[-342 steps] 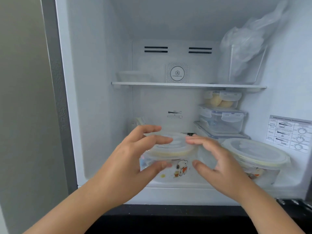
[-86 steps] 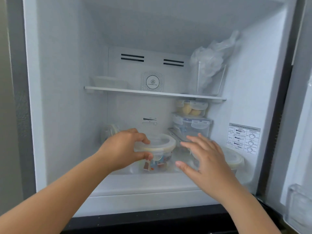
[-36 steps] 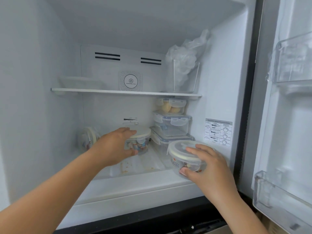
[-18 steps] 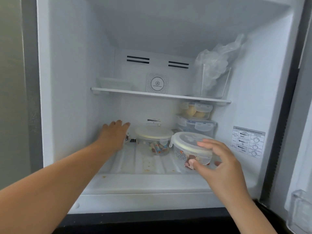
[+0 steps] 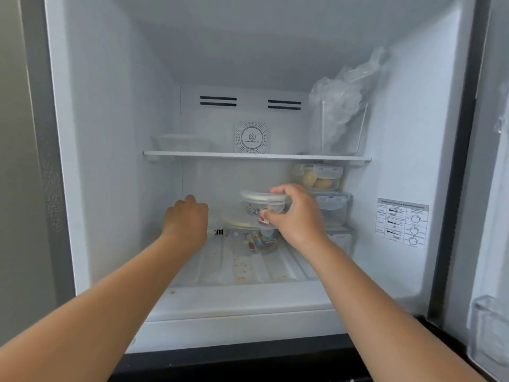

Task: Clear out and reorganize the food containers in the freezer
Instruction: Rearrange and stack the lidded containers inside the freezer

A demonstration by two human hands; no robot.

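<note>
Two round clear glass containers with pale lids are being stacked low in the freezer (image 5: 115, 161): upper container (image 5: 260, 206) being gripped by curled right hand (image 5: 298, 216) over the lower container (image 5: 248, 227), left hand (image 5: 187, 220) curled, contents unclear; next, level lowering and release.

Both forearms are extended forward and up, bare, converging toward centre. Left hand (image 5: 186, 222) is seen back-on, knuckles up, fingers curled away from the camera; can't tell whether they hold anything. Right hand (image 5: 296, 216) is slightly higher and just apart from the left, wrist bent inward, fingers over the top and thumb underneath in a pinch grip.
</note>
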